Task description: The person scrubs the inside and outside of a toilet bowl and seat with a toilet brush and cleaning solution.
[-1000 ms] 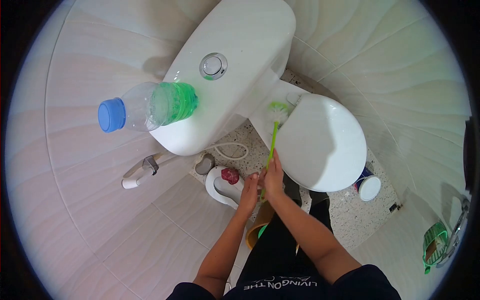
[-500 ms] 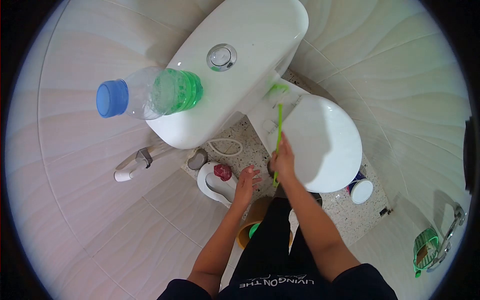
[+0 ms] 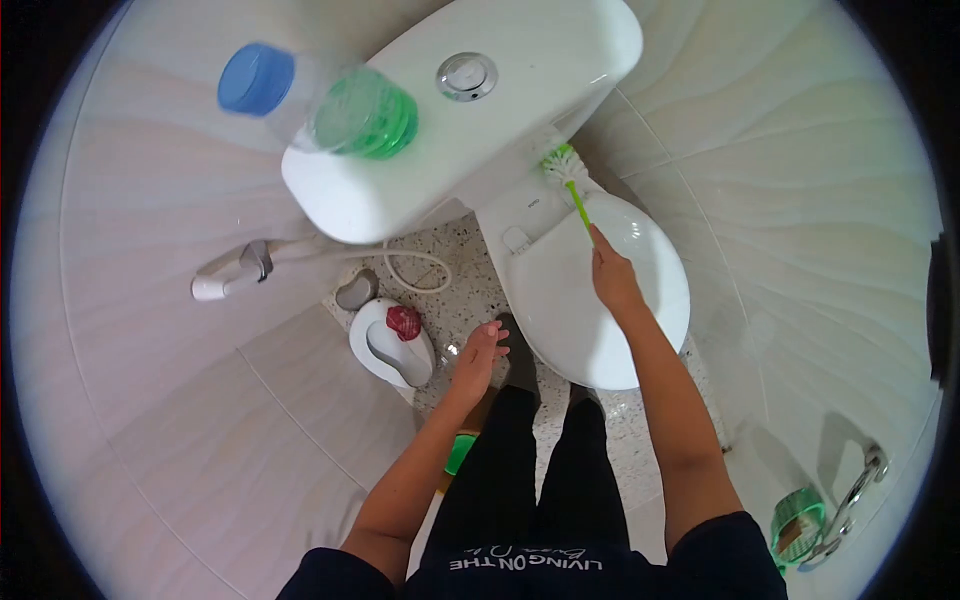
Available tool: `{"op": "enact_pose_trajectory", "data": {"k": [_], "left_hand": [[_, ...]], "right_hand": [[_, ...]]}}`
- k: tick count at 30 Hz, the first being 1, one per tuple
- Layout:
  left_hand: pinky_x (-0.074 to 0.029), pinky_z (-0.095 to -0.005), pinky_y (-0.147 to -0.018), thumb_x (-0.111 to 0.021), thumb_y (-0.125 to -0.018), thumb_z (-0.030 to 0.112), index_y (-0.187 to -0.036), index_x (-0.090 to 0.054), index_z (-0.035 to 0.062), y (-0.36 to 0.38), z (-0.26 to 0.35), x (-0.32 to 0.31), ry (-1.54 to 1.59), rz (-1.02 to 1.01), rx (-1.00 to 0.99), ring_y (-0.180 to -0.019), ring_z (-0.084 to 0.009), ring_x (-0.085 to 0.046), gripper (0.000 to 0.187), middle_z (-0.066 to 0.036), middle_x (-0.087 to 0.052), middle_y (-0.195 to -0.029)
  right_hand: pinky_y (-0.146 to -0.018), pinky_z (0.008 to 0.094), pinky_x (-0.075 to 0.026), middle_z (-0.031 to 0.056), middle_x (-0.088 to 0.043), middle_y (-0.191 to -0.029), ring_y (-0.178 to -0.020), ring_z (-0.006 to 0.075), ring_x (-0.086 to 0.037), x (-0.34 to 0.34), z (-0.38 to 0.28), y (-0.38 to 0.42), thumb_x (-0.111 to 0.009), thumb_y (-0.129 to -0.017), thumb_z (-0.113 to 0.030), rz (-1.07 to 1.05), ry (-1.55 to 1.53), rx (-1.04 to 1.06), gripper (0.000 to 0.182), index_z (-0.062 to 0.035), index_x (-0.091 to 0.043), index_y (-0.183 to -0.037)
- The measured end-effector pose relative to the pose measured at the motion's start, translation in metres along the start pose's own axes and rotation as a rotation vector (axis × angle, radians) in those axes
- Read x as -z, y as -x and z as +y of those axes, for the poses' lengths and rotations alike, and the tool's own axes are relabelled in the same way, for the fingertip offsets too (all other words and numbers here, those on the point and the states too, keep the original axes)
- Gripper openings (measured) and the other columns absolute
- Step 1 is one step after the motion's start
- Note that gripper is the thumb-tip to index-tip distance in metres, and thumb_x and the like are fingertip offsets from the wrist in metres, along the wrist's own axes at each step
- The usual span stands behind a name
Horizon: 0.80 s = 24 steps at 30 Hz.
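My right hand (image 3: 615,275) is closed around the green handle of a toilet brush (image 3: 578,203). The brush's green and white bristles lie at the back of the toilet, behind the closed white lid (image 3: 600,310) and beneath the cistern (image 3: 530,90). My left hand (image 3: 480,360) hangs above the floor to the left of the bowl, fingers apart and holding nothing. On the cistern stands a clear bottle (image 3: 365,115) with a blue cap and green liquid inside, near the round flush button (image 3: 466,76).
Left of the toilet, a white potty-shaped pan (image 3: 368,362) with a crumpled dark red item (image 3: 404,322) rests on the speckled floor. A hand shower (image 3: 230,275) hangs on the left wall. At lower right, a green basket (image 3: 798,525) hangs by a metal tap (image 3: 865,480).
My right hand has moved up and right, bringing the brush head to the toilet's right rear side. The view has shifted, and my left hand stays open over the floor.
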<state>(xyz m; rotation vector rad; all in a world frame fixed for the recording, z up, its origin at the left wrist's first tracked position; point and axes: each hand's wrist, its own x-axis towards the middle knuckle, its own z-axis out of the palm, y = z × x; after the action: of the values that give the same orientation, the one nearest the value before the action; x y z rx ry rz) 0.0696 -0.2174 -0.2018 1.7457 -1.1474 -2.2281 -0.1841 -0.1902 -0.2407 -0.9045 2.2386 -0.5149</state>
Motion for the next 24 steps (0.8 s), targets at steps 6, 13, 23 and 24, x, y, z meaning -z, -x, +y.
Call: {"op": "enact_pose_trajectory", "data": {"k": [6,13,23,24], "left_hand": [[-0.042,-0.0278,-0.079,-0.039,-0.093,0.046,-0.119,-0.048,0.0015,0.017,-0.034,-0.007,0.125,0.119,-0.079,-0.092,-0.0171,-0.055,0.053,-0.011,-0.055,-0.111],[-0.038,-0.034,-0.088,-0.033,-0.094,0.05,-0.126,-0.044,0.0063,0.036,-0.073,-0.038,0.14,0.117,-0.057,-0.099,-0.019,-0.053,0.055,-0.009,-0.053,-0.119],[-0.045,-0.0307,-0.084,-0.039,-0.095,0.04,-0.109,-0.053,-0.0038,0.064,-0.102,-0.05,0.308,0.301,-0.114,-0.089,-0.0173,-0.055,0.048,-0.01,-0.056,-0.102],[-0.045,-0.0307,-0.084,-0.039,-0.095,0.04,-0.109,-0.053,-0.0038,0.065,-0.108,-0.049,0.325,0.309,-0.116,-0.089,-0.0173,-0.055,0.048,-0.01,-0.056,-0.102]], "right_hand": [[-0.069,0.0484,-0.048,0.0236,-0.061,-0.081,-0.076,0.0419,-0.059,0.041,0.026,0.016,-0.045,-0.091,-0.021,-0.166,0.234,0.084,0.041,-0.0285,-0.042,-0.131],[-0.074,0.0422,-0.048,0.0178,-0.062,-0.095,-0.083,0.0359,-0.06,0.029,0.0,-0.023,-0.046,-0.091,-0.025,-0.388,0.254,0.309,0.035,-0.0315,-0.05,-0.124],[-0.069,0.0424,-0.048,0.0159,-0.063,-0.082,-0.072,0.035,-0.06,0.067,-0.029,-0.064,-0.046,-0.09,-0.023,-0.433,0.558,0.539,0.034,-0.0338,-0.051,-0.123],[-0.067,0.0424,-0.048,0.0155,-0.062,-0.08,-0.07,0.0345,-0.059,0.069,-0.036,-0.06,-0.045,-0.091,-0.024,-0.467,0.602,0.538,0.034,-0.0344,-0.052,-0.122]]}}
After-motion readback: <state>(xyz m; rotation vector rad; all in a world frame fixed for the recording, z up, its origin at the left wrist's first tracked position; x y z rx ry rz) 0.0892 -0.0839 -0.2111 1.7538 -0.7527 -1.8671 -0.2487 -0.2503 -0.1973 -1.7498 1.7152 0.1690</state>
